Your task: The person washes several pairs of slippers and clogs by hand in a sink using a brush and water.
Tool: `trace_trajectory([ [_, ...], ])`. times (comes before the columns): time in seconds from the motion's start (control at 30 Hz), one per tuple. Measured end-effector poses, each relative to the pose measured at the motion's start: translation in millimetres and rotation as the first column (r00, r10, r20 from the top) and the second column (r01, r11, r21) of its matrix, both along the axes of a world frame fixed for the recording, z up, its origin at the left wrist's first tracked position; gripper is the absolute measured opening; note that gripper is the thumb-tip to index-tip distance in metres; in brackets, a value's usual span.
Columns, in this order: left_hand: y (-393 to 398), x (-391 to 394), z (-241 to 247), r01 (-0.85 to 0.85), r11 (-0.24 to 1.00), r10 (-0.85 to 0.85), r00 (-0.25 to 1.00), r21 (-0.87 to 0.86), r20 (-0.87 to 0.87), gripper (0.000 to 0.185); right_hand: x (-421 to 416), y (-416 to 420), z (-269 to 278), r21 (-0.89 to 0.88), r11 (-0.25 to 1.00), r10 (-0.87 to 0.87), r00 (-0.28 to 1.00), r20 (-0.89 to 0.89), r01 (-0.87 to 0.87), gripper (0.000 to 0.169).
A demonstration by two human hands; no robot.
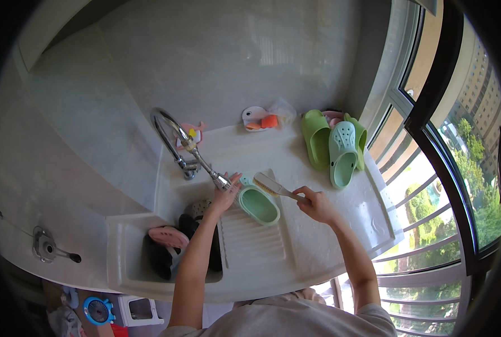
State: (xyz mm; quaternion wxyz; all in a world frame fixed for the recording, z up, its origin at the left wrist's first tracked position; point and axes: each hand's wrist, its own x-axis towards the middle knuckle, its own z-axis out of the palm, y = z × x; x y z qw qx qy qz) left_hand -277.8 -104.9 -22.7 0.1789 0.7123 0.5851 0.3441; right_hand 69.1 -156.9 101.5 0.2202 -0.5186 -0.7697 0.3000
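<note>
My left hand (pixel 226 194) is at the outlet of the chrome faucet (pixel 204 163), fingers spread around or just below the nozzle; whether it touches the metal I cannot tell. In my right hand (pixel 318 205) is the handle of a scrub brush (pixel 271 184), its bristles facing down towards a mint-green clog (pixel 258 205). That clog lies on the ribbed washboard (pixel 254 244) of the white sink counter, its opening facing up. The brush head is over or against the clog's right edge. Some spray shows between my left hand and the clog.
Left of the washboard, the basin (pixel 126 252) holds a pink shoe (pixel 169 236) and dark footwear (pixel 159 259). Green slippers (pixel 316 143) and another mint clog (pixel 343 162) lean at the back right. A whale-shaped soap holder (pixel 255 116) is against the wall; a barred window (pixel 427 219) stands right.
</note>
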Motion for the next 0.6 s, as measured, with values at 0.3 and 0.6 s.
trace_trajectory([
  [0.3, -66, -15, 48, 0.096, 0.965, -0.190, 0.895, -0.244, -0.403, 0.081, 7, 6, -17, 0.225, 0.910, 0.271, 0.910, 0.313, -0.348, 0.028],
  [0.6, -68, -8, 46, 0.039, 0.965, -0.138, 0.917, -0.260, -0.374, 0.121, -81, 36, -51, 0.122, 0.794, 0.597, 0.802, 0.032, -0.596, 0.024],
])
